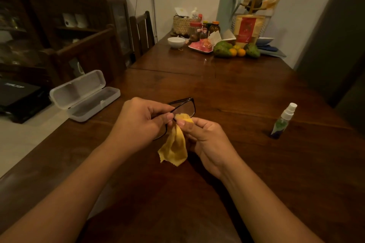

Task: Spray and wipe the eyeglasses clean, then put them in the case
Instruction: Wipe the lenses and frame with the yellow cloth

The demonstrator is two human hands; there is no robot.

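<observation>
Black-framed eyeglasses [183, 107] sit between both hands, held above a dark wooden table [246, 89] near its front middle. The left hand [142, 120] grips the frame from the left side, fingers curled closed around it, thumb pressed near the lower rim of the one lens that shows. Much of the frame is hidden behind this hand; only a thin black piece shows below it.

The right hand [205, 140] pinches a yellow cloth [175, 144] against that lens — thumb on top, the other fingers folded tight beneath. The bunched top of the cloth touches the lower edge of the lens, and the loose remainder hangs down between the two wrists, its zigzag-cut edge near the tabletop.

To the left, at the table's edge, a clear plastic case [85, 94] lies open, lid tipped back, nothing visible inside. Well to the right, apart from the hands, a small spray bottle [283, 121] stands upright with a white nozzle and a green-and-blue label.

At the far end of the table is a cluster — a white bowl [176, 42], a woven basket [182, 24], jars [205, 29], a pale green flask [227, 8], a red-labelled pouch [247, 28], and green and orange fruit [236, 50]. A wooden chair [142, 33] stands at the left side, with a dark cabinet [65, 19] beyond.
</observation>
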